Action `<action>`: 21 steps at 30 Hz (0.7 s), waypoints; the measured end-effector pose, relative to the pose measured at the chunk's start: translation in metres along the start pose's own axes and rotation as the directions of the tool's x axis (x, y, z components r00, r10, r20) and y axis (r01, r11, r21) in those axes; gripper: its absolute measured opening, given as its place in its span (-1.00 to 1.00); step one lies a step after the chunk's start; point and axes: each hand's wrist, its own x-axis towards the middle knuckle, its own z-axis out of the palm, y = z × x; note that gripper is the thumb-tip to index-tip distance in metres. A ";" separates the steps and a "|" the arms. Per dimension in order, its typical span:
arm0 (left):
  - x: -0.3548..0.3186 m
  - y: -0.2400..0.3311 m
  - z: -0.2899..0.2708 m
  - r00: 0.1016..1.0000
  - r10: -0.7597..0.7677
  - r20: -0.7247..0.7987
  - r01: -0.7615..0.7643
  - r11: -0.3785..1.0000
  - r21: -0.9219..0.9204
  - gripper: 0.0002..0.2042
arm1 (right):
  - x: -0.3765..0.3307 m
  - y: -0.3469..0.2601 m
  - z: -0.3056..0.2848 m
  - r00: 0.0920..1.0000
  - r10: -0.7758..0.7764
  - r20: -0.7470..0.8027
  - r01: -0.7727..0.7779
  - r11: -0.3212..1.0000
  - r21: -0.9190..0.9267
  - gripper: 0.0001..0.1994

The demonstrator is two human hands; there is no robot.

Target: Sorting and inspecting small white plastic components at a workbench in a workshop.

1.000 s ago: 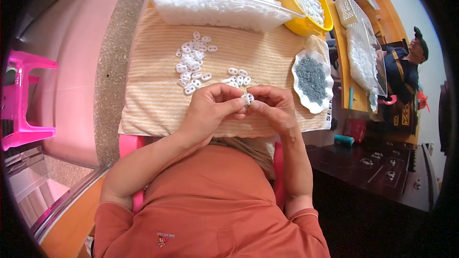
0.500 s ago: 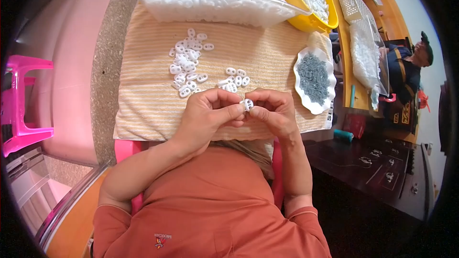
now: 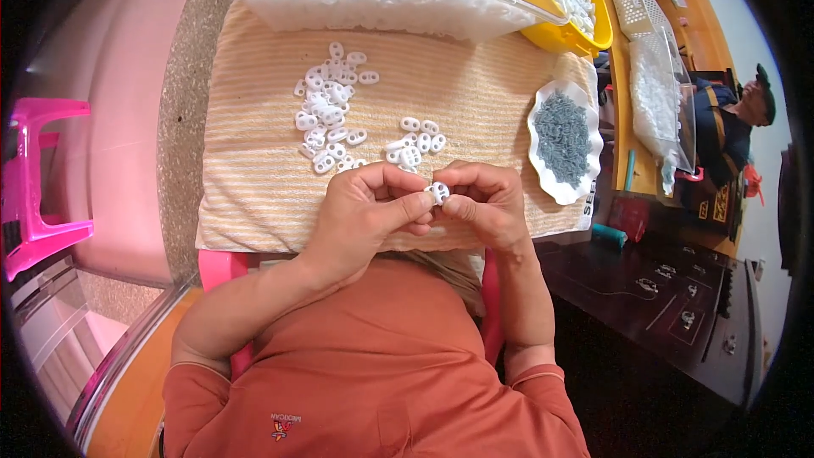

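Observation:
Near the front edge of the cloth-covered table, my left hand (image 3: 373, 203) and my right hand (image 3: 483, 203) meet. Between their thumbs and fingers they pinch a white two-hole cord lock (image 3: 438, 193); the fingers cover part of it. Just beyond my fingertips lies a small pile of similar white oval pieces (image 3: 410, 148). A larger, looser pile of white two-hole pieces (image 3: 326, 106) spreads farther off to the left. To the right sits a white scalloped dish (image 3: 536, 142) full of tiny grey pieces (image 3: 563, 137), too small to make out singly.
A clear plastic bin (image 3: 373, 21) heaped with white parts stands at the table's far side, beside a yellow basin (image 3: 598, 38) of white parts. A pink stool (image 3: 51, 191) is at left. Across another table at right sits a person (image 3: 721, 131), near a clear container (image 3: 653, 89).
The view has shifted slightly. The hands keep the same pinch on the cord lock, which appears turned a little between the fingertips.

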 end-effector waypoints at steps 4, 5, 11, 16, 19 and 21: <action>0.000 -0.002 -0.001 1.000 -0.002 -0.004 0.002 1.000 -0.018 -0.87 | 0.000 -0.002 0.002 1.000 -0.004 0.010 0.004 1.000 -0.017 -0.73; 0.000 -0.002 -0.001 1.000 -0.004 -0.005 0.004 1.000 -0.019 -0.87 | 0.000 -0.002 0.003 1.000 -0.002 0.003 0.002 1.000 -0.004 -0.73; -0.002 -0.004 -0.001 1.000 0.004 -0.004 -0.005 1.000 -0.025 -0.87 | -0.001 -0.003 0.007 0.999 -0.040 -0.006 0.040 0.999 -0.028 -0.75; -0.001 -0.005 0.000 1.000 0.024 0.019 -0.023 0.999 -0.047 -0.88 | -0.001 -0.005 0.010 0.999 -0.045 -0.012 0.045 0.999 -0.007 -0.74; -0.001 -0.001 0.002 1.000 -0.015 0.008 0.016 0.999 -0.050 -0.87 | -0.001 -0.006 0.011 0.999 -0.042 -0.030 0.042 0.999 0.004 -0.73; -0.001 0.001 0.002 0.999 -0.045 0.016 0.047 0.996 -0.075 -0.88 | -0.002 -0.006 0.012 0.998 -0.050 -0.038 0.050 0.999 0.005 -0.73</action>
